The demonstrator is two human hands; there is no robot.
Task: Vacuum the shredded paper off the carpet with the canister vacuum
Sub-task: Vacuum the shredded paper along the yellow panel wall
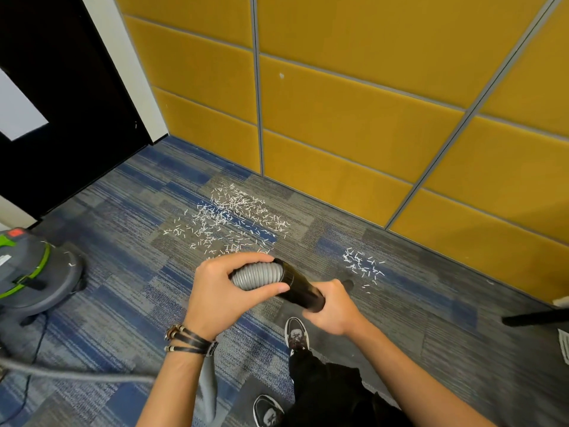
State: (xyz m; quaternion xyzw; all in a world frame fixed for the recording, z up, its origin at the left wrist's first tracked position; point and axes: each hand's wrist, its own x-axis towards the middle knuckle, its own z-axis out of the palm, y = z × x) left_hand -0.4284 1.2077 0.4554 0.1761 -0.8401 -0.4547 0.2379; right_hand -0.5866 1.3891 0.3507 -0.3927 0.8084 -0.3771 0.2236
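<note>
White shredded paper (234, 215) lies scattered on the blue-grey carpet (129, 211) near the yellow wall, with a smaller patch (363, 266) to the right. My left hand (228, 291) grips the grey ribbed vacuum hose (257, 274) where it enters a black tube (300, 286). My right hand (332, 306) grips the black tube's other end. The grey and green canister vacuum (30, 275) stands at the left edge.
A yellow padded wall (354, 112) runs along the far side. A black door (61, 103) is at the back left. A black tube end (535, 318) lies at the right edge. My shoes (295, 332) stand below my hands; a power cord (34, 359) trails by the canister.
</note>
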